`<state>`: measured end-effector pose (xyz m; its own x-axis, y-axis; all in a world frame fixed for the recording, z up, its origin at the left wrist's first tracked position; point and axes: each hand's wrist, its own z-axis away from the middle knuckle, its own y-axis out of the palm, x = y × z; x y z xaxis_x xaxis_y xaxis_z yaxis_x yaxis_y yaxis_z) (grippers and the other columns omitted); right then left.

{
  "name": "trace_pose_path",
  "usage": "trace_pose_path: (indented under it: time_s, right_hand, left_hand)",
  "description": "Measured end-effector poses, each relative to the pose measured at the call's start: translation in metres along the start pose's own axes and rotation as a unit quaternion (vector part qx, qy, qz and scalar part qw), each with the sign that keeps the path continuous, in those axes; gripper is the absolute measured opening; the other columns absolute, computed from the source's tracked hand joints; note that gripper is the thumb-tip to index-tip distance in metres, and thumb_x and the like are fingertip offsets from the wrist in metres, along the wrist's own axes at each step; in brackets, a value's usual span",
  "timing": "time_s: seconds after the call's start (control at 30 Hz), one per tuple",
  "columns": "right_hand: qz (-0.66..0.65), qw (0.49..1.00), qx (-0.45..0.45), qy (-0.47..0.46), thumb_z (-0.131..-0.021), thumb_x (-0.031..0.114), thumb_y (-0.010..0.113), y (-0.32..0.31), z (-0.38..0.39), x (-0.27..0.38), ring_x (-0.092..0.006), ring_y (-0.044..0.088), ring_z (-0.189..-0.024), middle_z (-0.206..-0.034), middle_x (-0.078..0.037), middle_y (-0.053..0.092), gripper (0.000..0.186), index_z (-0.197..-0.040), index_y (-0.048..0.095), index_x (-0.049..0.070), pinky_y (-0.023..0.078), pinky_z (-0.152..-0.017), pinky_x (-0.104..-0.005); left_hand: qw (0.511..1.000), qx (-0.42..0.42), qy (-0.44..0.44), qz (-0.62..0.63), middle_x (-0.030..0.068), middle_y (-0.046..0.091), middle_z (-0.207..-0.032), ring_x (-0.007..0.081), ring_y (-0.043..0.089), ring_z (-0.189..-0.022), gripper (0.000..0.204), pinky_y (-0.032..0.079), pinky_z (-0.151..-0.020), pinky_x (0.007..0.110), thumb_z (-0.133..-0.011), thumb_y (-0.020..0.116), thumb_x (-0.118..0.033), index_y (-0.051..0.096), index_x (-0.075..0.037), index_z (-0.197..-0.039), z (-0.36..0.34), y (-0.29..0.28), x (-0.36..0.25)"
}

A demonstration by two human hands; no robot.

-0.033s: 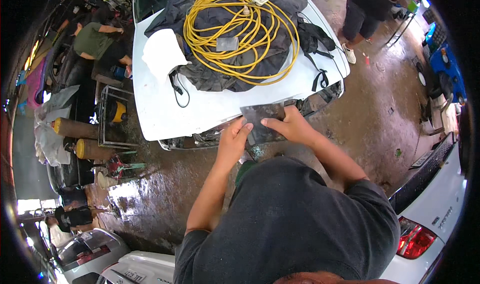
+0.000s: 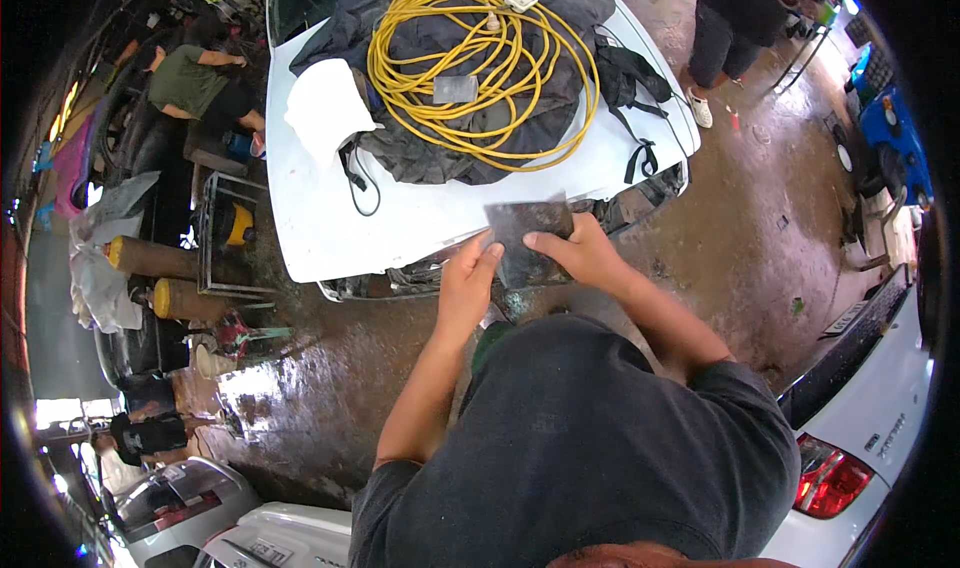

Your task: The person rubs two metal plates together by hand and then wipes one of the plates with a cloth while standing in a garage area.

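Between both hands, in front of my body, is a dark grey, thin rectangular sheet (image 2: 527, 236) that looks like sandpaper. My left hand (image 2: 467, 286) pinches its left edge, thumb on top. On the other side my right hand (image 2: 585, 251) grips the right part, its thumb lying across the face and its fingers hidden behind. The sheet is held just off the front edge of a white car hood (image 2: 430, 223). On that hood lie a coiled yellow extension cord (image 2: 480, 133) and a dark cloth cover (image 2: 335, 33). A small grey rectangular piece (image 2: 455, 89) rests among the coils.
A white cloth (image 2: 325, 108) and black straps (image 2: 632, 78) lie on the hood. Yellow cylinders (image 2: 150, 256) and a metal frame (image 2: 215, 228) stand left. A white car (image 2: 870, 438) is at lower right. Other people (image 2: 190, 83) are left and upper right (image 2: 735, 18). The floor (image 2: 740, 228) looks wet.
The sheet's top edge has shifted up slightly between my hands, which have barely moved. Both hands keep their hold.
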<state>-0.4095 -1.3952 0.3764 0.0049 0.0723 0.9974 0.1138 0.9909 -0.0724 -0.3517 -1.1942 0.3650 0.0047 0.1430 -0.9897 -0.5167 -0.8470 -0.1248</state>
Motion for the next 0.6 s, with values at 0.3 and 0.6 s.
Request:
trace_pose_path:
  time_s: [0.3, 0.6]
  right_hand:
    - [-0.187, 0.979, -0.059, 0.053, -0.09, 0.019, 0.071, 0.012, 0.01, -0.002, -0.0089, 0.06, -0.083, -0.094, -0.003, 0.07, 0.029, -0.107, 0.068, -0.004, 0.05, -0.075, -0.0288]
    - [0.044, 0.998, 0.049, -0.009, -0.089, 0.018, 0.072, -0.024, 0.001, 0.014, -0.0081, 0.056, -0.084, -0.095, -0.003, 0.07, 0.029, -0.107, 0.068, -0.005, 0.049, -0.076, -0.0286]
  left_hand:
    - [0.995, -0.013, 0.073, -0.073, 0.0148, 0.068, -0.118, 0.0152, 0.061, -0.105, 0.04, 0.045, -0.095, 0.03, -0.101, 0.055, -0.017, 0.054, 0.001, -0.137, -0.001, 0.009, -0.015]
    - [0.979, 0.169, -0.093, -0.057, 0.0014, 0.066, -0.096, 0.0086, 0.057, -0.085, 0.028, 0.048, -0.076, 0.027, -0.102, 0.053, -0.019, 0.061, -0.003, -0.125, -0.021, -0.01, 0.006]
